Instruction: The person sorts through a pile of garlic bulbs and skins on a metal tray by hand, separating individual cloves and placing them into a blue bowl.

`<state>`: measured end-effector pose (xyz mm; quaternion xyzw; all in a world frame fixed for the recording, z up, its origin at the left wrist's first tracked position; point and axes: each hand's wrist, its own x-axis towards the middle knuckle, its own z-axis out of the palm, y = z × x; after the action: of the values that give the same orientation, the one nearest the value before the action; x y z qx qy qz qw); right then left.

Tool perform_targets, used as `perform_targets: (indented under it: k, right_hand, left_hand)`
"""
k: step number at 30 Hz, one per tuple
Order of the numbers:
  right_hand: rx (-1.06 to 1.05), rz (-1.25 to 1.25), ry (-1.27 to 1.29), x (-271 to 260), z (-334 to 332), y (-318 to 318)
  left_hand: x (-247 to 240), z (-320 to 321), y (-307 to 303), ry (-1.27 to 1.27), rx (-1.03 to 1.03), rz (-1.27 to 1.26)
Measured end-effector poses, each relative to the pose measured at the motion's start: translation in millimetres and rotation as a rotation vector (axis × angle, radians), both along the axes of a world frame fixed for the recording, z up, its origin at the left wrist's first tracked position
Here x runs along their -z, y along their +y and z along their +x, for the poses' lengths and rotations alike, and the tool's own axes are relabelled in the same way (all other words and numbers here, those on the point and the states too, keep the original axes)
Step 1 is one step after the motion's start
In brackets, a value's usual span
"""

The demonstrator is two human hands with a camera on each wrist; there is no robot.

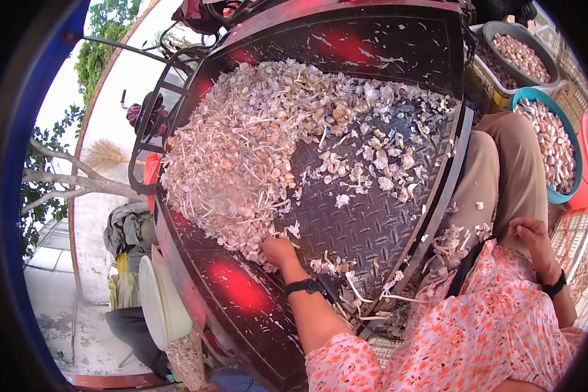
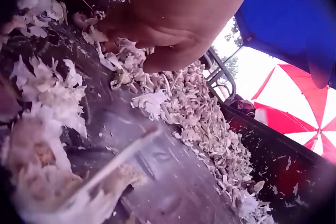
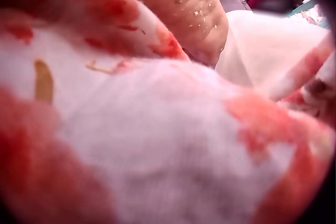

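Note:
My left hand (image 1: 279, 251) is at the near edge of a big heap of garlic cloves (image 1: 235, 157) mixed with dry skins and stalks, on the dark metal bed. In the left wrist view that hand (image 2: 168, 19) bends down over the bed, its fingers curled round some garlic cloves (image 2: 128, 56); the fingertips are partly hidden. My right hand (image 1: 529, 232) is raised above the right thigh near the knee, fingers loosely curled, with nothing visible in it. Blurred floral cloth (image 3: 147, 129) fills most of the right wrist view, below part of the hand (image 3: 189, 14).
Loose skins (image 1: 385, 153) litter the ridged bed floor (image 1: 346, 215), which has raised dark side walls (image 1: 398, 49). To the right stand a teal basin (image 1: 576, 137) and a grey basin (image 1: 552, 55) with cloves. A pale round tub (image 1: 166, 300) leans outside the bed.

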<state>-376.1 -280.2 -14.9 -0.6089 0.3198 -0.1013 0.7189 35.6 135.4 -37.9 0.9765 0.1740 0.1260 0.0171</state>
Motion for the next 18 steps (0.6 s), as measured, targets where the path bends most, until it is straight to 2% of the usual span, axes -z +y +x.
perform_targets:
  k: [1,3,5,7,11,12,13,14,15,17,18]
  right_hand:
    - [0.006,0.013,0.012,-0.1,2.1,-0.1]
    - [0.025,0.017,0.027,-3.0,4.8,-0.1]
    - [-0.021,0.036,0.008,-8.9,13.3,-0.6]
    - [-0.040,0.041,-0.004,-13.4,19.5,-1.8]
    - [-0.069,0.100,-0.064,-22.4,34.9,0.1]
    - [-0.060,0.096,-0.066,-25.0,38.7,-0.7]
    - [-0.135,0.085,-0.075,-27.8,44.7,-1.4]
    - [-0.211,0.075,-0.084,-31.3,51.5,-0.7]
    - [-0.204,0.071,-0.087,-38.4,60.6,3.2]
    - [-0.322,0.102,-0.113,-51.6,78.0,12.9]
    - [-0.373,0.093,-0.150,-43.1,86.0,16.1]
  left_hand:
    - [0.5,-4.6,-1.6,0.051,0.074,0.021]
    - [8.0,-21.5,-17.9,-0.048,0.325,-0.054]
    - [14.4,-37.1,-39.4,-0.108,0.452,-0.116]
    - [-4.2,-58.1,-62.4,-0.089,0.643,-0.156]
    - [-14.2,-74.4,-79.5,-0.128,0.783,-0.333]
    - [-17.6,-77.1,-83.3,-0.098,0.707,-0.568]
    - [-21.8,-78.7,-88.3,-0.066,0.625,-0.803]
    - [-28.0,-81.3,-90.5,-0.020,0.567,-0.925]
    - [-30.6,-82.7,-92.9,-0.020,0.576,-0.928]
    - [-36.4,-88.1,-96.3,0.003,0.414,-1.495]
    - [-42.1,-94.2,-98.7,-0.004,0.426,-1.624]
